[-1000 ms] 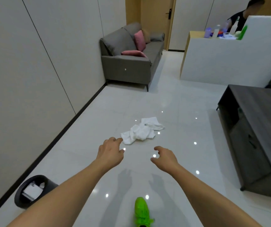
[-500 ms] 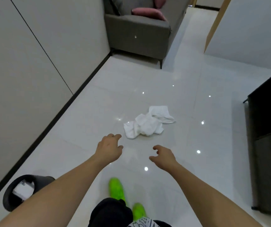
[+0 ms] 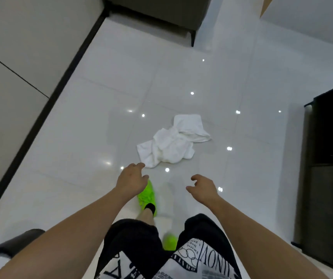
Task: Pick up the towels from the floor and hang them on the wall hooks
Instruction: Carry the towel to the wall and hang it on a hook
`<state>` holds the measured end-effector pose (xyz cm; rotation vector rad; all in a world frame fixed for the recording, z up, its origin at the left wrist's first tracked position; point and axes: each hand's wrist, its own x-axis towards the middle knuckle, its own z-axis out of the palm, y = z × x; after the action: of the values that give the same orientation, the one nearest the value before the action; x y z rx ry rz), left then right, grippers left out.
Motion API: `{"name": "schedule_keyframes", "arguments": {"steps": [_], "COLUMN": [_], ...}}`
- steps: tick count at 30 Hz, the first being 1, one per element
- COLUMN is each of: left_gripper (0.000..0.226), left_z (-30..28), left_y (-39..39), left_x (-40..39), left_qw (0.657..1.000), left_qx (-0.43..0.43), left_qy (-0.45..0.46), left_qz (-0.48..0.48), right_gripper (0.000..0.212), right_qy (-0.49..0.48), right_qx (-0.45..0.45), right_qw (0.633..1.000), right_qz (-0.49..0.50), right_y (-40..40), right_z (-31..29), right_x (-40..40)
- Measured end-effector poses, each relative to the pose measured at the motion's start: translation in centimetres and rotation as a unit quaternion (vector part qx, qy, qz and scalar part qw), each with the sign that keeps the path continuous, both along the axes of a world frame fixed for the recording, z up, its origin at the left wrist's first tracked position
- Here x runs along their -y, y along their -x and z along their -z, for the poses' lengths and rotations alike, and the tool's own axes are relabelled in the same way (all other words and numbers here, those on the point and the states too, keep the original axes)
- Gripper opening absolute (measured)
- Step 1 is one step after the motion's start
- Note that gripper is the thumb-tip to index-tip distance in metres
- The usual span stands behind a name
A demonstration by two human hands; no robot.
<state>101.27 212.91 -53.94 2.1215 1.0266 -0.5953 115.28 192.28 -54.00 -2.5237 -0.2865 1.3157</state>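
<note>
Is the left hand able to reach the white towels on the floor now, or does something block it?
Probably yes. The left hand hangs open just short of the towels' near corner, and only bare floor lies between them. The green shoe stands behind the hand, not in its way.

Living room of a home | glossy white tiled floor [image 3: 105,141] | grey sofa base [image 3: 157,11] | dark wood cabinet [image 3: 330,178]

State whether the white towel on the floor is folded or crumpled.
Crumpled: the white towel lies bunched in uneven folds on the floor, untouched.
</note>
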Motion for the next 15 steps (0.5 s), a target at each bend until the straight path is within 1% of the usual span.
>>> {"name": "schedule_keyframes", "arguments": {"steps": [4,7,11,15], "left_gripper": [0.049,0.047,0.040,0.035], "left_z": [2.3,5.7,12.4,21.5], "left_y": [-4.7,-7.8,-11.4,-14.4], "left_x": [-2.2,-3.2,-3.3,-1.7], "left_qw": [0.999,0.992,0.965,0.937], "left_qx": [-0.020,-0.042,-0.081,-0.117], "left_qy": [0.036,0.065,0.099,0.109], "left_qz": [-0.030,-0.095,-0.230,-0.310], "right_gripper": [0.045,0.043,0.044,0.045], "right_qy": [0.013,0.031,0.077,0.084], "right_qx": [-0.007,-0.030,-0.068,-0.100], "right_qw": [1.000,0.999,0.994,0.987], "right_qz": [0.009,-0.003,-0.045,-0.093], "right_y": [-4.3,-7.8,-13.2,-20.2], "right_z": [2.6,7.0,15.8,27.1], "right_x": [-2.6,-3.8,-4.6,-5.9]}}
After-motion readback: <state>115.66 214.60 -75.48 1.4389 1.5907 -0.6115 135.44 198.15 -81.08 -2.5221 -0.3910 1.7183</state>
